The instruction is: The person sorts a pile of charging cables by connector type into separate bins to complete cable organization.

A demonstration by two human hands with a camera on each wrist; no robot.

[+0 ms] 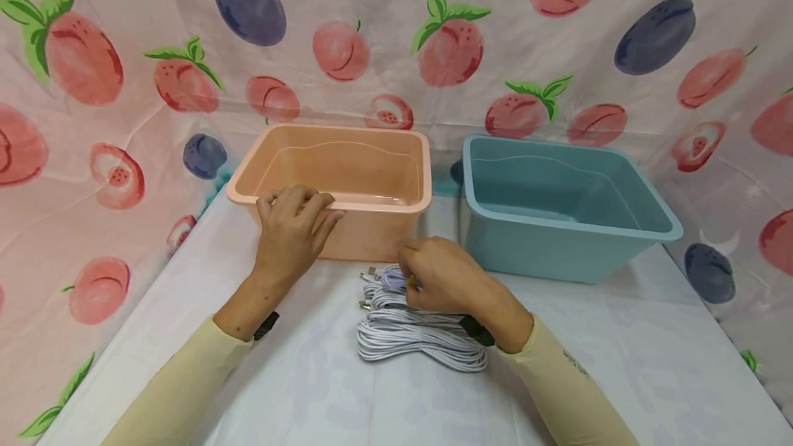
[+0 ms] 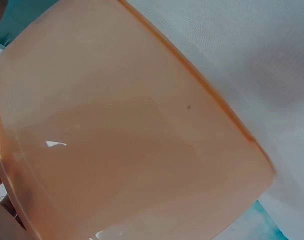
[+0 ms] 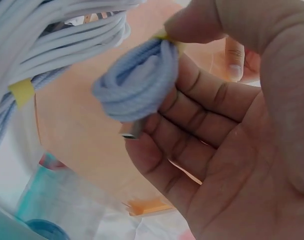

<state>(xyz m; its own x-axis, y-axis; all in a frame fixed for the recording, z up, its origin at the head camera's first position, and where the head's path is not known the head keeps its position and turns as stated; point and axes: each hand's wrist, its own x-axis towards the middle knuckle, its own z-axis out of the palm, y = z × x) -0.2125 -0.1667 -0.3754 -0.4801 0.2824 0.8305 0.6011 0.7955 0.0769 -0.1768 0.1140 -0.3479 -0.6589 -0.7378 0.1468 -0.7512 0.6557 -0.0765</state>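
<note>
On the white-covered surface [image 1: 310,391], just in front of the peach plastic bin [image 1: 347,177], lies a pile of coiled white cable bundles [image 1: 415,332]. The right hand [image 1: 442,274] has its grip pinched on one bundle [image 3: 137,85] at the pile's far end. The left hand [image 1: 291,229] curls over the peach bin's near rim. A teal bin [image 1: 557,205] stands just beside it.

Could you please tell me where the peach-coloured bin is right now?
In the head view the peach bin stands at the table's back, left of the blue bin; the left hand grips its near rim.
</note>
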